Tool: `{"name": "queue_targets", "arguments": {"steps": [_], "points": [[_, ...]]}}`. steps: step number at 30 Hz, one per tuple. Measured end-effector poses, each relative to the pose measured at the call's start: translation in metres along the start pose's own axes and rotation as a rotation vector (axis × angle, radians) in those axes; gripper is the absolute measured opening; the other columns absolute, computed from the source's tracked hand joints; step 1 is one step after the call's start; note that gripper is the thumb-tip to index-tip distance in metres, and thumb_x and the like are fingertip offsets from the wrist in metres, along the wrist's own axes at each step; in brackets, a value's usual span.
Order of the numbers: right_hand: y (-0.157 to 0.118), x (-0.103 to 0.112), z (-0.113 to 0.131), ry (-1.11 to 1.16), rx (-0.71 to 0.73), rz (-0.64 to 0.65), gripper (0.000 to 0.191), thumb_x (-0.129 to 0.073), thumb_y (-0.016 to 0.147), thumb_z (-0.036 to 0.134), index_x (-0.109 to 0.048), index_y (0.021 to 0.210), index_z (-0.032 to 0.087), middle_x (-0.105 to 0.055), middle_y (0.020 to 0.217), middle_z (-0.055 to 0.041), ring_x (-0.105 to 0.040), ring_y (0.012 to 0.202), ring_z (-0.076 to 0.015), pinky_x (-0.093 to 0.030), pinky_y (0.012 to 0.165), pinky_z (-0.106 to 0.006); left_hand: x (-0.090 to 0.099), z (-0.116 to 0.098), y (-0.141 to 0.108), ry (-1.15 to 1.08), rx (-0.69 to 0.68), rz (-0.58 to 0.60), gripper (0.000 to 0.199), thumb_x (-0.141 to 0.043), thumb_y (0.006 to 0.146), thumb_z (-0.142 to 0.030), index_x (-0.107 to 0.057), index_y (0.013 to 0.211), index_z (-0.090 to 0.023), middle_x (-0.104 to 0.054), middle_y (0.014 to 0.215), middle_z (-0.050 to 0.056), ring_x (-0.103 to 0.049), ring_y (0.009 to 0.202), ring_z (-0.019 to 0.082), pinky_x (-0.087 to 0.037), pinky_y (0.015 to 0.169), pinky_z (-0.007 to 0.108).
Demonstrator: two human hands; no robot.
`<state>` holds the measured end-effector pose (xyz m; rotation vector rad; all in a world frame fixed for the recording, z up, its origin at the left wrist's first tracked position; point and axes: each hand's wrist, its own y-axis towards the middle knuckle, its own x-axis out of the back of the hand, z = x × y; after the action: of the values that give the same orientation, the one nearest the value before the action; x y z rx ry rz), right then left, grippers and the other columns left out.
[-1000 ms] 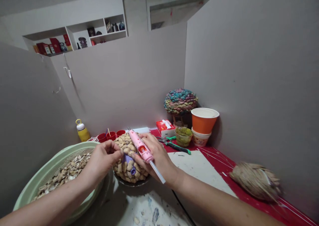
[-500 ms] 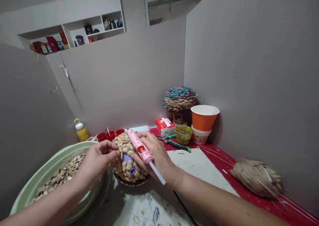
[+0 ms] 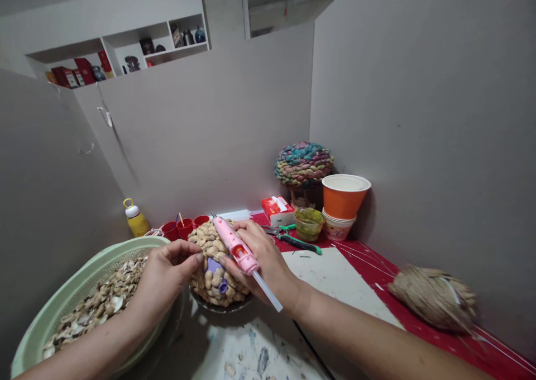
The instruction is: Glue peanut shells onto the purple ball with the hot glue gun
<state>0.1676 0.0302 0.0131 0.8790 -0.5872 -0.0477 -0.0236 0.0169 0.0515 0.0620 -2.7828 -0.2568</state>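
A rounded form covered in peanut shells (image 3: 209,237), with a bare purple patch (image 3: 214,266) and a small purple ring at its front, sits on a dark dish (image 3: 224,309). My left hand (image 3: 173,265) is at its left side, thumb and fingers pinched on a peanut shell against the surface; the shell is mostly hidden. In my right hand (image 3: 262,254) is a pink hot glue gun (image 3: 234,243), its tip pointing up and away and a clear glue stick (image 3: 268,291) sticking out of its back. My right thumb rests against the form near the purple patch.
A green basket (image 3: 27,335) of loose shells stands at left. Behind are a yellow bottle (image 3: 137,223), red cups (image 3: 185,230), a tissue pack (image 3: 278,211), pliers (image 3: 299,243), a tub (image 3: 309,226), stacked paper bowls (image 3: 344,201) and a colourful mushroom-shaped piece (image 3: 304,165). Twine (image 3: 433,299) lies right.
My left fingers have shifted very slightly against the form. The glue gun's rear end has swung a little to the right. The camera view has moved slightly.
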Motion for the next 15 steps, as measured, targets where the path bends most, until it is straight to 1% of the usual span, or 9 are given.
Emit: {"name": "queue_targets", "arguments": {"steps": [4, 8, 11, 15], "points": [[0.0002, -0.0003, 0.0003, -0.004, -0.004, -0.003, 0.016, -0.067, 0.077, 0.019, -0.053, 0.085, 0.020, -0.056, 0.105, -0.0093, -0.053, 0.097, -0.0258, -0.047, 0.085, -0.042, -0.0037, 0.0025, -0.0007, -0.041, -0.009, -0.021, 0.019, -0.076, 0.062, -0.031, -0.071, 0.070, -0.016, -0.068, 0.065, 0.002, -0.058, 0.060, 0.015, -0.046, 0.059, 0.026], [-0.0003, -0.0005, -0.0005, -0.007, 0.000, -0.011, 0.016, -0.067, 0.077, 0.020, -0.053, 0.084, 0.020, -0.056, 0.105, -0.0090, -0.054, 0.096, -0.0258, -0.047, 0.084, -0.042, -0.0064, 0.0001, -0.0022, -0.032, -0.020, -0.011, 0.017, -0.075, 0.062, -0.031, -0.072, 0.069, -0.016, -0.068, 0.063, 0.002, -0.057, 0.059, 0.015, -0.046, 0.058, 0.027], [-0.0004, -0.0004, -0.0015, -0.013, 0.007, -0.016, 0.017, -0.068, 0.077, 0.021, -0.053, 0.084, 0.020, -0.056, 0.105, -0.0083, -0.054, 0.096, -0.0252, -0.047, 0.083, -0.042, -0.0036, -0.0019, -0.0033, -0.009, -0.026, -0.007, 0.017, -0.074, 0.062, -0.031, -0.073, 0.072, -0.017, -0.070, 0.067, 0.002, -0.059, 0.063, 0.016, -0.048, 0.061, 0.027], [-0.0009, 0.0002, -0.0011, -0.003, 0.012, -0.021, 0.015, -0.067, 0.078, 0.021, -0.053, 0.084, 0.020, -0.056, 0.104, -0.0082, -0.054, 0.095, -0.0250, -0.047, 0.083, -0.041, 0.0035, -0.0029, -0.0055, -0.024, -0.021, 0.011, 0.018, -0.074, 0.064, -0.030, -0.069, 0.077, -0.018, -0.069, 0.071, 0.001, -0.062, 0.066, 0.016, -0.049, 0.064, 0.027]]}}
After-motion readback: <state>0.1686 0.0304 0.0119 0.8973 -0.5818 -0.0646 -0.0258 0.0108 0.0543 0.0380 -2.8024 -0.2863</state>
